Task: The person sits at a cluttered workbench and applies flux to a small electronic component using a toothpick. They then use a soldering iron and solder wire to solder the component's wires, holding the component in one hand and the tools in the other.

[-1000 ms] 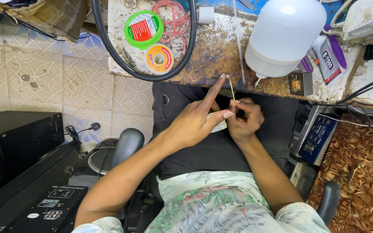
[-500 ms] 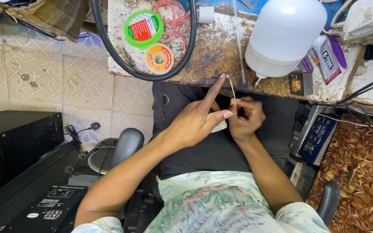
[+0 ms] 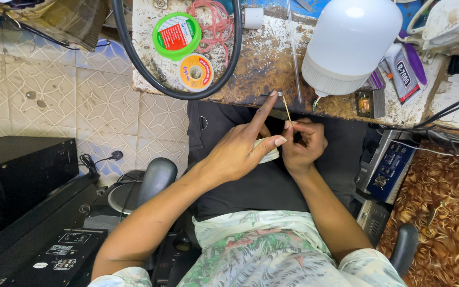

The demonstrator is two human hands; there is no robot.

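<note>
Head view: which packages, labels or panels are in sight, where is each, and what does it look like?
Round green tin: bench top left, red label on lid.
Small spool: just below the tin, orange-yellow round label.
Glue tube: bench right of the white bulb, grey with dark label.
Blue device panel: right of the hands, below the bench edge.
Black unit: bottom left, white printed markings.

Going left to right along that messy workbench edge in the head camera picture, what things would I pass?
Green-rimmed round tin → yellow solder spool → tangle of red wire → small white roll → big white bulb → glue tube.
</note>
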